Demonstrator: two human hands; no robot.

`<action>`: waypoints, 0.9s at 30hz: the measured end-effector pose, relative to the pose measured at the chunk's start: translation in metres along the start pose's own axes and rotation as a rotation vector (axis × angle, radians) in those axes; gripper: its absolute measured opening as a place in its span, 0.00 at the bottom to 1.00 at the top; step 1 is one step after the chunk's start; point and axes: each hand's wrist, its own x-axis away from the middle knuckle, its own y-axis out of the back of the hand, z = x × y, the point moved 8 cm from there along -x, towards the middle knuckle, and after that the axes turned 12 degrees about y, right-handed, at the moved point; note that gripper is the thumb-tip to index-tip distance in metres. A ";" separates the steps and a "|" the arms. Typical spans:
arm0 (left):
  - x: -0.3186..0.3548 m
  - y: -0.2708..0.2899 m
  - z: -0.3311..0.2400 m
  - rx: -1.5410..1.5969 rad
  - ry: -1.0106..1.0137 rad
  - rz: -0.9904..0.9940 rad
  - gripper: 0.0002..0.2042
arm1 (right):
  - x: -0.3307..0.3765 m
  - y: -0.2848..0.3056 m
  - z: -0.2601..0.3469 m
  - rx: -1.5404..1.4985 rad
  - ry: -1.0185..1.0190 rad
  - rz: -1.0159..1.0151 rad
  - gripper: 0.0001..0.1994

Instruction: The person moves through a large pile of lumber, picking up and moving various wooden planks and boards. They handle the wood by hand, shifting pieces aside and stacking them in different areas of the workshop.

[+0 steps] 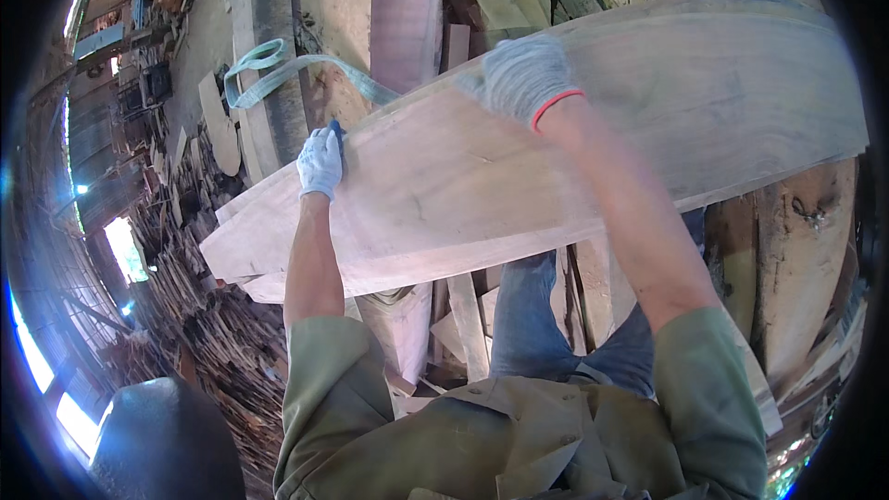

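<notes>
Plank: a long, pale, wide wooden plank is lying slanted across the view, resting on a stack of timber, its narrow end low on the person's left and its broad end rising to the right.
Left hand: the left hand, in a white knitted glove, is pressing on the plank's upper edge near the narrow end, fingers clenched around a small dark blue object; what that object is cannot be told.
Right hand: the right hand, in a white glove with a red cuff, is curling over the plank's far edge further along, gripping the wood itself.
Between the hands: bare plank face is stretching from one glove to the other, with faint grain and a few dark marks.
Beyond the left hand: a pale green strap is looping over a dark grey beam, just above and beyond the glove.
Beyond the right hand: rough boards and offcuts are leaning and stacking behind the plank's far edge.
Below the hands: narrow wooden slats are showing under the plank, beside the person's blue trousers and olive green shirt.
Far left of the left hand: heaps of scrap wood are filling the shed floor, with daylight coming through gaps in the wall.
</notes>
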 end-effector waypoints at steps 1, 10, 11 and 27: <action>-0.001 -0.001 -0.001 0.002 0.002 0.003 0.19 | -0.003 0.000 0.009 0.018 0.020 -0.047 0.28; 0.002 -0.001 0.006 -0.056 -0.001 -0.095 0.18 | -0.004 -0.010 0.017 0.036 0.063 -0.113 0.29; 0.004 -0.001 0.006 -0.081 -0.031 -0.101 0.18 | -0.004 -0.009 0.017 0.028 0.061 -0.112 0.29; 0.006 -0.006 0.010 0.112 0.062 -0.018 0.18 | -0.004 -0.020 0.016 -0.173 0.137 -0.191 0.25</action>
